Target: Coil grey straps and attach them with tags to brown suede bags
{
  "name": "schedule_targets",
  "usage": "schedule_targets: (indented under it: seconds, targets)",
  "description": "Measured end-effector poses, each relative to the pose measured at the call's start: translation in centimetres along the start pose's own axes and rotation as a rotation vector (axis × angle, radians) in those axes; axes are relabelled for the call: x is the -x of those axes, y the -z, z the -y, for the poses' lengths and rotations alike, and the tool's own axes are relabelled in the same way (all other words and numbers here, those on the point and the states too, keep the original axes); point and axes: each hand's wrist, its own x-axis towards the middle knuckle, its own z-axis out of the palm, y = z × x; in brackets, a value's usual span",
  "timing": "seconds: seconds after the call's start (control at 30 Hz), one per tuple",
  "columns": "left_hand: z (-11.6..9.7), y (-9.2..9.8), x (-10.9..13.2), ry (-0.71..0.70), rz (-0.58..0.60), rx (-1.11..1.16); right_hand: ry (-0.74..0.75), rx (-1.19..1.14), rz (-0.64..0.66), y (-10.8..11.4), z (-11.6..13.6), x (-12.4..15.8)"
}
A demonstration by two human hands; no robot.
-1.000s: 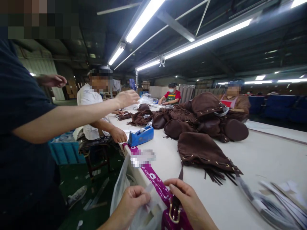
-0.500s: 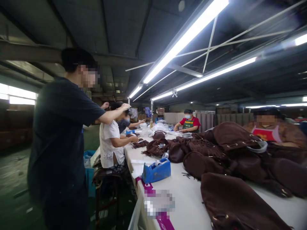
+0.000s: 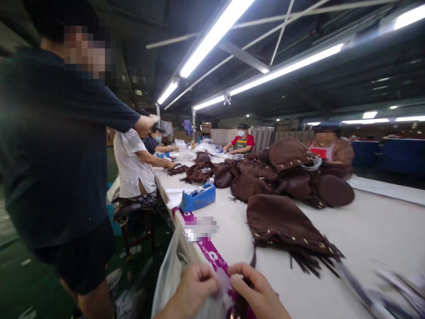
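My left hand (image 3: 194, 288) is at the table's near edge, thumb and forefinger pinched on a small translucent piece of plastic (image 3: 223, 283). Close beside it, my right hand (image 3: 254, 290) has its thumb and forefinger drawn together; what they hold is hard to make out. A dark, partly hidden item with a shiny metal bit (image 3: 234, 312) shows below and between the hands. Just beyond my right hand lies a brown fringed drawstring bag (image 3: 282, 221) with metal eyelets, its thin strap trailing toward my fingers.
A blue tape dispenser (image 3: 198, 198) stands near the left edge by purple printed tape (image 3: 209, 250). Brown bags (image 3: 292, 177) are heaped farther back on the white table (image 3: 375, 230). A plastic bag (image 3: 169, 270) hangs off the edge. A person (image 3: 56, 146) stands close at left; others sit around.
The view has tipped downward and swung slightly right. Both my hands have come into sight at the bottom, with the translucent piece between them. The standing person appears nearer, arm still stretched out.
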Motion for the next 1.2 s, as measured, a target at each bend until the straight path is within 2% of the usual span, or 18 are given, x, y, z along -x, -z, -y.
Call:
schedule_targets:
  seconds: [0.07, 0.13, 0.27, 0.33, 0.47, 0.8, 0.9, 1.0, 1.1, 1.2]
  targets:
    - [-0.4, -0.2, -0.2, 0.045, -0.009, 0.082, -0.116, -0.156, 0.002, 0.7, 0.8, 0.6]
    - [-0.8, -0.3, -0.1, 0.131, -0.001, 0.159, -0.163, -0.290, -0.022, 1.3, 1.8, 0.8]
    - [-1.2, -1.0, 0.5, 0.261, 0.043, 0.208, -0.078, -0.544, -0.138, 2.2, 2.9, 0.5]
    - [-1.0, -1.4, 0.8, 0.295, 0.061, 0.211, -0.030, -0.593, -0.176, 2.3, 3.1, 0.4]
    - [-0.3, -1.9, 0.6, 0.322, 0.071, 0.224, 0.021, -0.554, -0.205, 2.3, 3.2, 0.2]
    - [0.5, -2.3, 0.2, 0.357, 0.053, 0.332, -0.070, -0.618, -0.202, 2.1, 2.5, -0.2]
    - [0.4, -2.1, 0.4, 0.320, 0.064, 0.357, -0.082, -0.620, -0.219, 2.0, 2.2, -0.3]
    - [-0.1, -1.5, 0.7, 0.275, 0.172, 0.392, -0.062, -0.580, -0.262, 2.1, 1.7, -0.3]
    - [-1.0, -0.7, 0.9, 0.211, 0.260, 0.396, -0.019, -0.497, -0.248, 2.0, 1.5, -0.3]
    - [-1.7, -0.2, 0.8, 0.120, 0.243, 0.297, 0.031, -0.380, -0.208, 1.5, 1.4, -0.4]
